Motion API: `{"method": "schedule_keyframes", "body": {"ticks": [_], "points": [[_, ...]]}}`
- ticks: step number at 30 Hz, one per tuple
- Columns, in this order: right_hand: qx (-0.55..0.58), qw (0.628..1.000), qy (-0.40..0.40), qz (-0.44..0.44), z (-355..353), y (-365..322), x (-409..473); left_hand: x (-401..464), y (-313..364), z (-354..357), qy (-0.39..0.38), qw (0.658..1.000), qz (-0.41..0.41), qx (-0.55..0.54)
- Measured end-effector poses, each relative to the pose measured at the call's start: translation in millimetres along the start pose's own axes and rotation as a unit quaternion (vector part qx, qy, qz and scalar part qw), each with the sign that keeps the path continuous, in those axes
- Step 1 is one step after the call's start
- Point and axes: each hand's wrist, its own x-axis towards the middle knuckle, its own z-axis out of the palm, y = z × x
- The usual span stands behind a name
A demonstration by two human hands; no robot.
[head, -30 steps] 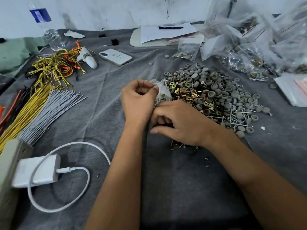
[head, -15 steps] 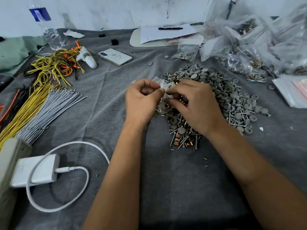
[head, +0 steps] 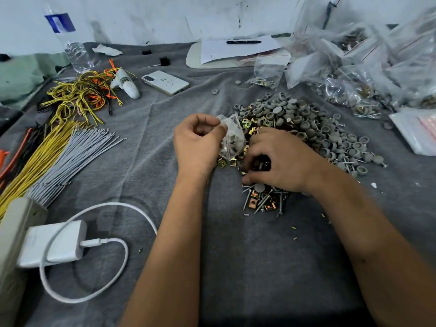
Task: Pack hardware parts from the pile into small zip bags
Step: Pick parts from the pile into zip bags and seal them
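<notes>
Zip bag [head: 232,138] pinched in left hand [head: 198,142] above pile's near edge | right hand [head: 278,159] fingers curled, picking parts from pile [head: 306,131] | table [head: 236,267] draped in grey cloth | white wall [head: 165,17] behind

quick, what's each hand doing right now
Left hand: pinches the top edge of the small zip bag, held up over the pile.
Right hand: fingers curled down into the hardware pile, picking at parts; whether it holds any cannot be told.
</notes>
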Motion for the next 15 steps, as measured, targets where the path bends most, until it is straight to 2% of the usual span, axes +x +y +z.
{"method": "schedule_keyframes", "body": {"ticks": [4, 7, 10, 12, 15], "points": [[0.055, 0.997, 0.058, -0.003, -0.5, 3.8, -2.0, -0.3, -0.9, -0.1, -0.001, 1.0, 0.005, 0.005], [0.117, 0.978, 0.17, -0.003, -4.5, 1.9, -3.8, -0.1, -1.5, -0.2, -0.012, 1.0, 0.01, 0.009], [0.121, 0.956, 0.268, -0.005, -5.3, -1.3, -3.7, -2.1, -1.4, 1.0, -0.043, 0.999, 0.016, 0.012], [0.107, 0.953, 0.283, -0.012, -3.6, -3.3, -3.4, -3.5, -0.9, 1.9, -0.061, 0.998, 0.02, 0.014], [0.082, 0.963, 0.258, -0.007, 0.8, -4.4, -2.1, -3.9, -0.9, 2.1, -0.072, 0.997, 0.019, 0.015]]}}
